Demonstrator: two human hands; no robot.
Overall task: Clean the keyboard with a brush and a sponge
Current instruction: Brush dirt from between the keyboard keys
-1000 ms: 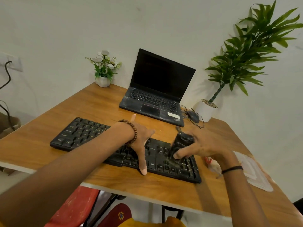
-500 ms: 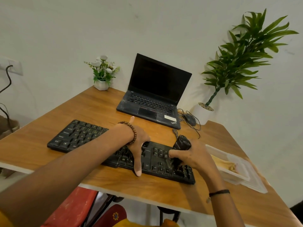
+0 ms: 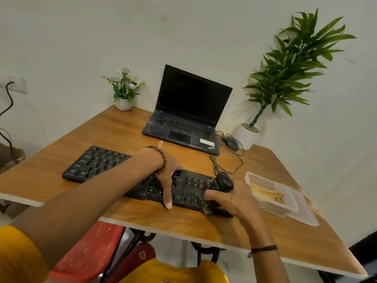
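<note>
At lower centre, the left hand [image 3: 168,176] is pressing flat, fingers spread, on the long black plastic keyboard [image 3: 98,162]. The right hand [image 3: 234,201] is gripping a stubby black brush [image 3: 222,183] on its right-end keys; short, light strokes off the near edge should suit.

1. A bracelet [image 3: 162,158] of round brown wooden beads rings the wrist of my left hand [image 3: 169,176].
2. A thin black band [image 3: 263,248] circles the wrist behind my right hand [image 3: 234,201].
3. A yellow sleeve [image 3: 18,256] covers my left shoulder; both forearms are bare.
</note>
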